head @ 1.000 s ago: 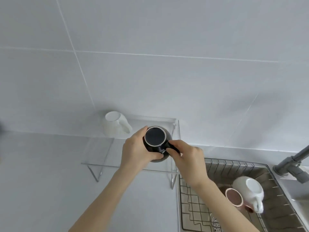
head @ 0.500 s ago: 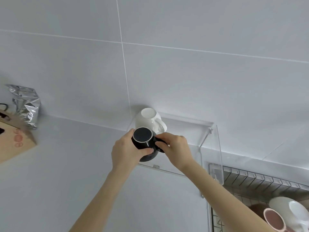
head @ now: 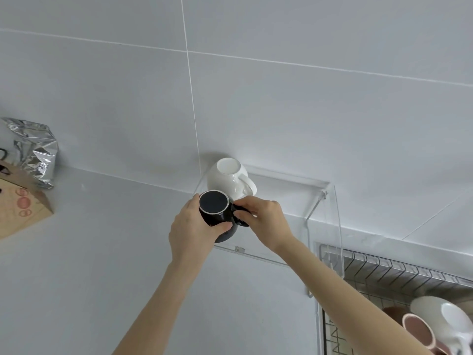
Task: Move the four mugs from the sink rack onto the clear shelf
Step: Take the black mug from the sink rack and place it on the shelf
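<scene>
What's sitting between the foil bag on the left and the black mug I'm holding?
Nothing: in the head view, only bare white counter lies between the foil bag and the black mug.

left hand (head: 190,230) and right hand (head: 266,221) hold black mug (head: 217,213) upside down | white mug (head: 229,179) just behind, on clear shelf (head: 294,190)

Black mug carried to the shelf's left end

The black mug (head: 217,213) has been brought beside the white mug (head: 227,179), near the clear shelf's (head: 286,190) left edge.
</scene>
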`<control>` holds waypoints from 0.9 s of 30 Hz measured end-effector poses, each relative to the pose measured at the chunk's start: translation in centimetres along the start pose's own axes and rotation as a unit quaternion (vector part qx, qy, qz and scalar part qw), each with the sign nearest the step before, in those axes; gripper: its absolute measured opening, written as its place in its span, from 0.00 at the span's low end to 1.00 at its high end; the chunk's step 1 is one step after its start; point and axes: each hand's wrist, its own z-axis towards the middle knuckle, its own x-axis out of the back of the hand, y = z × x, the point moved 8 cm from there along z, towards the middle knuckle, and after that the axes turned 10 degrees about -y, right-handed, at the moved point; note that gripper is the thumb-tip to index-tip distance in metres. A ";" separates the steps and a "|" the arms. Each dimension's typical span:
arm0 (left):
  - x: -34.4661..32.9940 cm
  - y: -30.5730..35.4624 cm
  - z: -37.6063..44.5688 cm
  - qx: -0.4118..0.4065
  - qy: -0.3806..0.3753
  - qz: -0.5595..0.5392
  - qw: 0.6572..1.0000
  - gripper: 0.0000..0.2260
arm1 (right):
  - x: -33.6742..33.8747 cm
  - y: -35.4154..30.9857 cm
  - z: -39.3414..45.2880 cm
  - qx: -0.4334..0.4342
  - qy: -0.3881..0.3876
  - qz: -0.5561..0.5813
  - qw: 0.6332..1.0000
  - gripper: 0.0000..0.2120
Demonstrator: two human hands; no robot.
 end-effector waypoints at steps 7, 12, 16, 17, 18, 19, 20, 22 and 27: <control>-0.1 0.0 0.0 -0.006 -0.004 0.001 1.000 0.32 | 0.0 0.1 -0.1 0.001 -0.003 0.018 1.000 0.08; -0.5 0.2 0.0 0.015 -0.043 0.046 0.998 0.36 | 0.0 0.1 -0.4 -0.003 -0.038 0.036 0.999 0.13; -1.3 3.3 -1.0 -0.034 -0.043 0.118 0.991 0.45 | 2.4 0.3 -2.2 -0.009 -0.030 0.025 0.999 0.20; -1.6 4.9 -1.6 -0.073 -0.028 0.117 0.990 0.43 | 3.7 0.4 -3.1 -0.009 -0.018 0.026 0.999 0.20; -2.0 6.4 -2.4 -0.116 -0.018 0.106 0.987 0.40 | 5.1 0.6 -4.0 -0.012 -0.001 0.031 0.999 0.20; -2.9 8.2 -3.5 -0.159 -0.020 0.088 0.983 0.37 | 6.7 1.2 -5.4 -0.020 0.021 0.040 0.999 0.20; -3.9 9.7 -4.5 -0.193 -0.031 0.065 0.978 0.34 | 8.2 2.0 -6.8 -0.029 0.043 0.055 0.997 0.20; -6.5 12.4 -7.0 -0.243 -0.086 0.011 0.966 0.31 | 10.9 4.2 -10.5 -0.058 0.095 0.091 0.990 0.19; -17.0 16.0 -12.6 -0.287 -0.290 -0.027 0.913 0.28 | 15.2 13.2 -21.3 -0.204 0.175 0.070 0.961 0.16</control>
